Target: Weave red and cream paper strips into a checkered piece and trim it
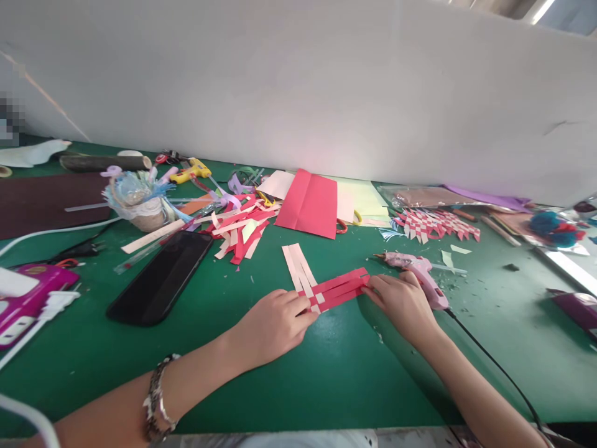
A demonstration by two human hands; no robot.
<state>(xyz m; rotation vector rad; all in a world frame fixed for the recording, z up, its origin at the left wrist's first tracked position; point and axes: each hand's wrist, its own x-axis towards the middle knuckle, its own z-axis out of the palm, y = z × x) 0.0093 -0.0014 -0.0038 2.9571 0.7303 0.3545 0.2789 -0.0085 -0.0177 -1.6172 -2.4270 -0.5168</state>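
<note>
Pale wall (280, 81) backs a green table (326, 373). The left hand (275, 326) pinches the checkered end of red-and-pink woven paper (339, 293), which extends between both hands; the right hand (396, 302) pinches its red end, near a pink glue gun (422, 269).

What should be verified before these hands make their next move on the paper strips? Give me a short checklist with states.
1. Left hand steadying the crossing: ok, its fingers are on the checked patch.
2. Right hand on the work: ok, its fingers are at the far end of the red strips.
3. Loose ends of the pink strips unobstructed: ok, they point away from both hands.
4. Glue gun well away from the right hand: not ok, it lies right beside it.
5. Glue gun cool: cannot tell.
6. Phone away from the strips: ok, it lies apart, to the left.
</note>
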